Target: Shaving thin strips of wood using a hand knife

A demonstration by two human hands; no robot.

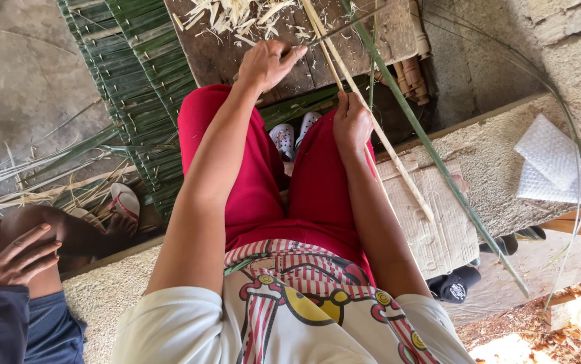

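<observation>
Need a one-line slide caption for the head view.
Seated person's right hand grips pale split sticks while the left hand rests on a wooden board strewn with shavings.

The person wears a white T-shirt (290,317) with short sleeves. On the front is a big cartoon picture with red and white stripes and some yellow round shapes. The trousers (270,182) are bright red and cover both legs. On the feet are white shoes (294,135) with little holes in them. Both arms are bare.
</observation>
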